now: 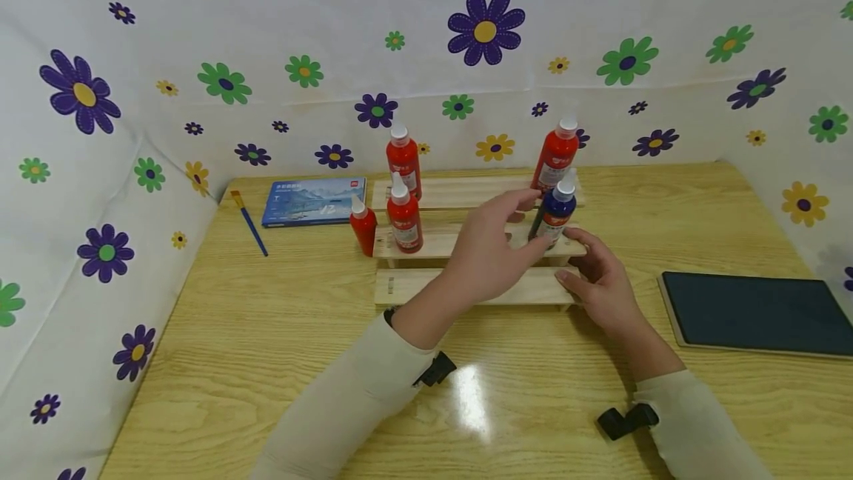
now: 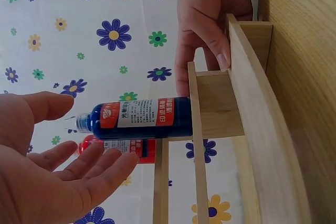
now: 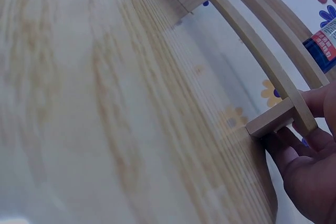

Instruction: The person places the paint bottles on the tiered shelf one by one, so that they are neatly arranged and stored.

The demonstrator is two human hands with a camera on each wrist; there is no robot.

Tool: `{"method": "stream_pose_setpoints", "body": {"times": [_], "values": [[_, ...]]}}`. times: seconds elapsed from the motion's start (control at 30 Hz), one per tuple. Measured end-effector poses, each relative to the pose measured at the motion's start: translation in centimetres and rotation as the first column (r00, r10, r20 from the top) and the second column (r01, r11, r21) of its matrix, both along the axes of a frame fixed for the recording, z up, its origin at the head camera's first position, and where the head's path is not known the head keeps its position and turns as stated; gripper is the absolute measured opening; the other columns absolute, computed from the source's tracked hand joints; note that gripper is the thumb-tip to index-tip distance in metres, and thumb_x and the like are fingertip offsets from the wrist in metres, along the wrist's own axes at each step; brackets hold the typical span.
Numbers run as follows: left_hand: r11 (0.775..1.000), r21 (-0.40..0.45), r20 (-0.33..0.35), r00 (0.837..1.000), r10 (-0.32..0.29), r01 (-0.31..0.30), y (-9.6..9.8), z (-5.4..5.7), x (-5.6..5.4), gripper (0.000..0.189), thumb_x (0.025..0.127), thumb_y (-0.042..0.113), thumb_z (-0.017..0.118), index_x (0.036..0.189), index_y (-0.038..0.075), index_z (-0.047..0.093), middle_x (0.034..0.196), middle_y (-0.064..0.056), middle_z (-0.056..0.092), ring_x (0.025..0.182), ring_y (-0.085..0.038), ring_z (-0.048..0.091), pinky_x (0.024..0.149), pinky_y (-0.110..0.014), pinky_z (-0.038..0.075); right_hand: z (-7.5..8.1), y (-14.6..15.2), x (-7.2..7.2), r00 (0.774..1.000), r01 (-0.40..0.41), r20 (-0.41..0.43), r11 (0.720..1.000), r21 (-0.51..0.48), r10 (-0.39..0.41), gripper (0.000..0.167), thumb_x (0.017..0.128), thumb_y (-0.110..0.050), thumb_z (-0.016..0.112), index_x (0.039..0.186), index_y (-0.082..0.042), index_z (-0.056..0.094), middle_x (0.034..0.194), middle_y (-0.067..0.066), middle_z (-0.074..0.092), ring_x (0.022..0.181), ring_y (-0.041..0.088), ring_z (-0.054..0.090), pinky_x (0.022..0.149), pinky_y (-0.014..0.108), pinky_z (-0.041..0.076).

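A three-tier wooden rack [image 1: 466,286] stands on the table. On its middle tier, at the right end, a dark blue bottle [image 1: 557,210] with a clear cap stands upright. My left hand [image 1: 489,247] is beside that bottle, thumb and fingers spread; the left wrist view shows a gap between the hand [image 2: 63,166] and the bottle [image 2: 144,119]. My right hand [image 1: 603,280] grips the rack's right end, thumb on the lowest tier. The right wrist view shows the fingers [image 3: 310,166] around the tier's end. A red bottle [image 1: 556,158] stands on the top tier behind the blue one.
Left on the rack stand two red bottles, one on the top tier [image 1: 403,161] and one on the middle [image 1: 405,221]. Beside the rack is another red bottle [image 1: 363,228]. A blue box [image 1: 313,202] and a paintbrush [image 1: 249,223] lie left; a dark board [image 1: 760,311] lies right.
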State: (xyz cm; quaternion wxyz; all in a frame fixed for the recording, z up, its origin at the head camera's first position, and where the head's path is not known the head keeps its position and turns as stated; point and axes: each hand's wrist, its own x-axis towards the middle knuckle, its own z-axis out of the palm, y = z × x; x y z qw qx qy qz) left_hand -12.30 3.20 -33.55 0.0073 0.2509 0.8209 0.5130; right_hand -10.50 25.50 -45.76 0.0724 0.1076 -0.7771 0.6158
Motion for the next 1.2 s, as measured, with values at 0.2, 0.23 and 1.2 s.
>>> {"method": "stream_pose_setpoints", "body": {"times": [0.2,0.23,1.2], "values": [[0.997,0.069,0.055,0.998,-0.019,0.015,-2.1,-0.4,1.8,0.047,0.091,0.014,0.076,0.135,0.01,0.059,0.124,0.0,0.063,0.109,-0.011,0.06,0.086,-0.023,0.052,0.0,0.1,-0.1,1.0,-0.014,0.006,1.0,-0.012,0.014,0.064,0.092,0.014,0.061,0.149,-0.01,0.045,0.144,-0.001,0.048,0.109,0.029,0.059,0.089,0.02,0.048],[0.996,0.085,0.067,0.997,-0.023,0.017,-2.5,-0.5,2.1,0.046,0.091,0.013,0.075,0.134,0.01,0.06,0.122,0.0,0.063,0.108,-0.012,0.061,0.086,-0.023,0.052,0.0,0.1,-0.1,1.0,-0.013,0.007,1.0,-0.01,0.013,0.064,0.092,0.014,0.061,0.149,-0.01,0.045,0.144,-0.001,0.048,0.109,0.027,0.059,0.089,0.02,0.048],[0.934,0.139,0.107,0.943,0.315,-0.328,-16.9,-3.8,3.2,0.027,0.092,0.012,0.075,0.116,0.002,0.067,0.107,-0.013,0.068,0.098,-0.018,0.064,0.082,-0.031,0.056,0.0,0.0,0.1,1.0,0.0,0.01,1.0,-0.012,0.0,0.063,0.092,0.014,0.062,0.148,-0.01,0.046,0.142,-0.005,0.049,0.105,0.024,0.059,0.084,0.019,0.05]]}}
